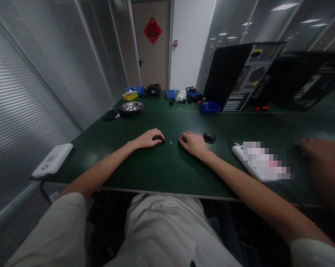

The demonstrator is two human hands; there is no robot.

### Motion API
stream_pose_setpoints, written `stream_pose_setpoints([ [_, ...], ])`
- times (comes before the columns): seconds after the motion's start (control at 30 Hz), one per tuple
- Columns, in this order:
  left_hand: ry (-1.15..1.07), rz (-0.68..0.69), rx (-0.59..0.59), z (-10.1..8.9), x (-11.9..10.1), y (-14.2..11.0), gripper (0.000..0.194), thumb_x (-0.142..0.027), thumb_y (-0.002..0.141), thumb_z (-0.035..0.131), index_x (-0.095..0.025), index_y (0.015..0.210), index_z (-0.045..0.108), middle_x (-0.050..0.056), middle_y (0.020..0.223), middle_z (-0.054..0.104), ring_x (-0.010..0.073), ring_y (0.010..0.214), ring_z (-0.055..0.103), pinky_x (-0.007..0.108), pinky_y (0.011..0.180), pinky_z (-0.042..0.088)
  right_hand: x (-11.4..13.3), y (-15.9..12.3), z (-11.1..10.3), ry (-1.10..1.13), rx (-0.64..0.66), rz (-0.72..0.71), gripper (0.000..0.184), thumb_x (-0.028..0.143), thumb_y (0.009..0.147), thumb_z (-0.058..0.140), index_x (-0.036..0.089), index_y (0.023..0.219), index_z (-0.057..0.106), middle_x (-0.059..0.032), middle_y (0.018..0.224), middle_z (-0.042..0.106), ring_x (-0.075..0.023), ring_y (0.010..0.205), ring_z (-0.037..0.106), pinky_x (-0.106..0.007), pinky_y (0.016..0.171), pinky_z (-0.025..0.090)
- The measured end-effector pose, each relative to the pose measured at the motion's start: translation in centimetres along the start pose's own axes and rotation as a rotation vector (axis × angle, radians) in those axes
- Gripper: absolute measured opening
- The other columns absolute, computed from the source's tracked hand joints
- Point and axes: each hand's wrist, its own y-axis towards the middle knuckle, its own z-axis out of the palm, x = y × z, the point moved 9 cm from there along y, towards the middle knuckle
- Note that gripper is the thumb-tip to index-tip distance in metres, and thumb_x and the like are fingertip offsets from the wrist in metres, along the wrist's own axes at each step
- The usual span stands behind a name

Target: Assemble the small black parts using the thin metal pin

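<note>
My left hand [151,138] rests on the green table [156,170] with its fingers curled round a black rounded piece [158,138], which looks like part of a computer mouse. Just right of it lies a tiny green part [170,142], too small to make out. My right hand [193,143] is closed on a small thing, mostly covered by the fingers; a dark bit and a thin pale tip show, pointing left toward the green part. Beyond the right hand sits a black computer mouse [209,136], apart from it.
A metal bowl [132,107] and blue bins [210,107] stand farther back. A black computer tower [239,76] is at the back right. White power banks, one [53,160] at left, one [253,163] at right, lie near the front edge. Another person's hand [320,148] is at far right.
</note>
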Motion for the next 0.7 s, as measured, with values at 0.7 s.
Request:
stream_pose_setpoints([
  [0.7, 0.137, -0.210, -0.126, -2.5, 5.2, -0.8, 0.034, -0.030, 0.099, 0.059, -0.022, 0.131, 0.069, 0.010, 0.124, 0.065, 0.0246, 0.113, 0.062, 0.040, 0.099, 0.048, 0.1, -0.1, 0.0, 0.068, 0.017, -0.004, 0.030, 0.047, 0.103, 0.051, 0.024, 0.107, 0.069, -0.0081, 0.109, 0.069, -0.0206, 0.087, 0.063, -0.030, 0.063, 0.038],
])
